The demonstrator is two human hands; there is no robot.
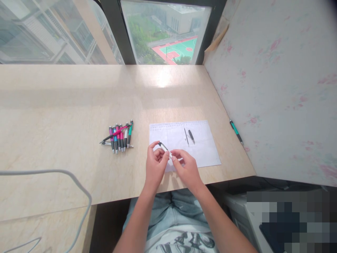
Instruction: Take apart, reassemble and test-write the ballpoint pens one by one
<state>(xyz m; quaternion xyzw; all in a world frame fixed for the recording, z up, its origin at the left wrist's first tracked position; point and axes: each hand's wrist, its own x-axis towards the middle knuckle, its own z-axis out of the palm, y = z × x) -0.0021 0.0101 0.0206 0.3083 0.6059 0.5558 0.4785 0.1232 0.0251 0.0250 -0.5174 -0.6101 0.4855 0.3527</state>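
Observation:
My left hand (pixel 156 161) is closed on a white pen barrel (pixel 164 148) with a dark clip end, an index finger at its upper tip. At the barrel's lower end the fingers of my right hand (pixel 186 168) pinch it too. Both hands are above the near part of a white sheet of paper (pixel 168 135). On the sheet, beyond my right hand, lie a thin dark ink refill (pixel 186 137) and a black pen grip section (pixel 191 136). A tiny speck beside the refill is too small to name.
Several coloured pens (pixel 118 137) lie grouped left of the paper, one pink pen across the others. A green pen (pixel 236 132) rests along the right wall. A grey cable (pixel 65 171) arches over the left front, and a window (pixel 168 33) stands behind the table (pixel 65 112).

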